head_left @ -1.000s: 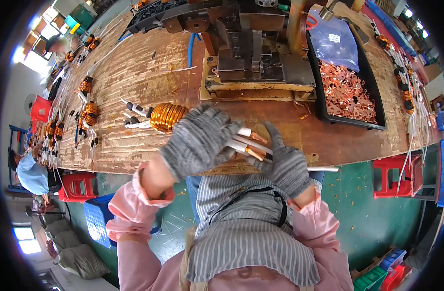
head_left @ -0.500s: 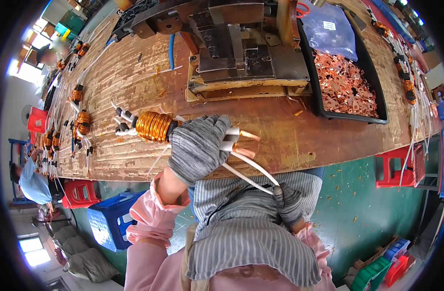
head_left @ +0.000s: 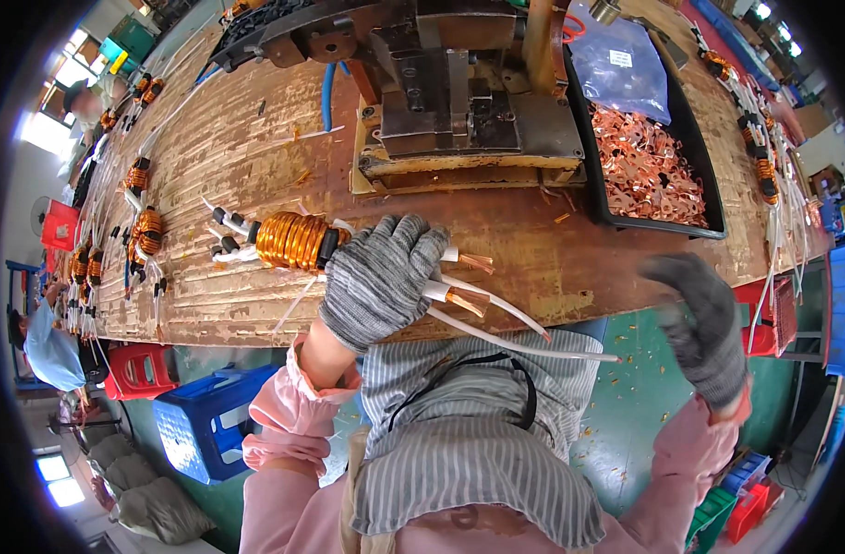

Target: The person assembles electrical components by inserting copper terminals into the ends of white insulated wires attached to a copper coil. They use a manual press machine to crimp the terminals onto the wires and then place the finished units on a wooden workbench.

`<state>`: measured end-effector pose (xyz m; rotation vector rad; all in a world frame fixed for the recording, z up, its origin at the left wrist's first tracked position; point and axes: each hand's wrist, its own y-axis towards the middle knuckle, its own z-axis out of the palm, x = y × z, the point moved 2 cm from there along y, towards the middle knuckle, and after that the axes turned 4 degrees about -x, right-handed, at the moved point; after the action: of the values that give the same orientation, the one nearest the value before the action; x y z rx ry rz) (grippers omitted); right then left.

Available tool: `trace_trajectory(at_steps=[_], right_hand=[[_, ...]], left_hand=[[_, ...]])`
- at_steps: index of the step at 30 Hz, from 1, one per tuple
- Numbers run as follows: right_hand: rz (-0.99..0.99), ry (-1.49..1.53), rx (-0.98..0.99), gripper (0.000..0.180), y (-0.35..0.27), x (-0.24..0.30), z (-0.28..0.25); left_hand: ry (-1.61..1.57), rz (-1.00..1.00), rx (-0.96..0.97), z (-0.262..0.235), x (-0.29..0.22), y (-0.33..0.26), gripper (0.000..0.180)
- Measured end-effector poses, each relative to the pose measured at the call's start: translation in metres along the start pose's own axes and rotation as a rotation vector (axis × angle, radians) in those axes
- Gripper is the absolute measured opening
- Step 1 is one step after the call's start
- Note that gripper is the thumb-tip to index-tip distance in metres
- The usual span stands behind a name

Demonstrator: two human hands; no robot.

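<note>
My left hand (head_left: pixel 378 284), in a grey knit glove, is closed around the white leads beside a copper-wire coil (head_left: pixel 293 242). The coil lies on its side over the table, with black-banded white leads at its far left end. Out of my grip to the right come two thick white leads with bare copper strands (head_left: pixel 466 303) and two longer thin white wires (head_left: pixel 533 349), their ends hanging loose over my lap. My gloved right hand (head_left: pixel 704 323) is raised off to the right, past the table edge, blurred, its thumb and fingers apart with nothing seen between them.
A dark metal press (head_left: pixel 459 111) stands on the worn table (head_left: pixel 256 185). Right of it, a black tray (head_left: pixel 667 224) holds copper terminals and a plastic bag (head_left: pixel 626 69). More coils (head_left: pixel 145 231) lie at the left and along the right. A blue stool (head_left: pixel 201 420) stands below left.
My right hand has let go of the thin white wires and swung up and to the right. The wires now lie loose. My left hand still grips the leads in nearly the same place.
</note>
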<state>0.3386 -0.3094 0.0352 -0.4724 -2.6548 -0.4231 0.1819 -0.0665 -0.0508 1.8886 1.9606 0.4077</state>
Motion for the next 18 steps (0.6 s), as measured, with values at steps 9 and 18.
trace_trajectory(at_steps=[9, 18], right_hand=[[-0.302, 0.304, 0.291, 0.037, 0.077, 0.005, 0.134], [0.141, 0.962, 0.578, 0.029, 0.074, 0.001, 0.159]], left_hand=[[-0.118, 0.037, -0.059, -0.002, 0.005, -0.012, 0.035], [-0.024, 0.055, 0.100, -0.006, 0.004, -0.014, 0.046]])
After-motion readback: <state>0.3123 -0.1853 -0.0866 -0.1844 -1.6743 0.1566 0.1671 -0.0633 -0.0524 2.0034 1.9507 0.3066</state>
